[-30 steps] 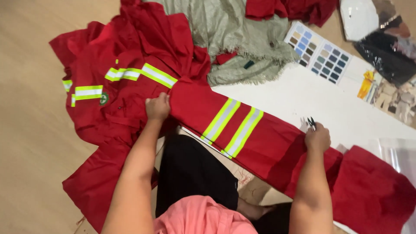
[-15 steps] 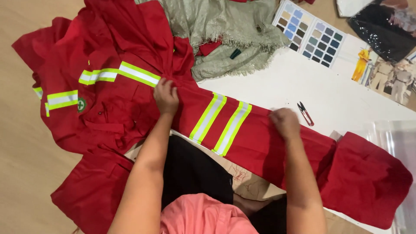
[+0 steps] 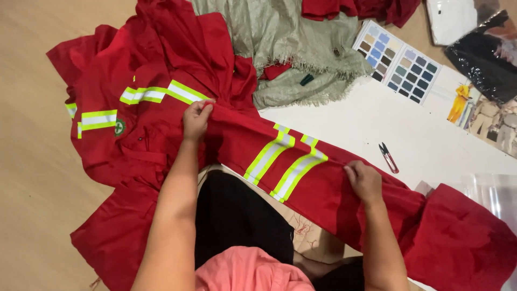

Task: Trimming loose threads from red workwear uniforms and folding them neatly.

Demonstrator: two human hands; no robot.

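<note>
Red work garment [image 3: 237, 145] with yellow and silver reflective bands lay spread across the wooden floor and the edge of a white board [image 3: 355, 121], one sleeve or leg stretched over the person's lap; which part it was could not be told, since the cloth was bunched and its far end ran off the lower right corner. The left hand [image 3: 196, 117] was closed on a fold of the red cloth near the garment's body, knuckles up, forearm reaching straight forward. The right hand [image 3: 365, 180] pinched the upper edge of the stretched part, past the two slanted bands, its fingertips tucked into the fabric and hidden. The hands were well apart, with the cloth drawn between them. Small thread snips [image 3: 388, 156] with red handles lay on the white board just beyond the right hand, not touching it. Farther off lay a frayed greenish cloth [image 3: 291, 48], a colour swatch card [image 3: 398, 62], more red fabric [image 3: 355, 8] cut off by the top edge, and a clear plastic bag [image 3: 493, 188] partly under the red cloth.
</note>
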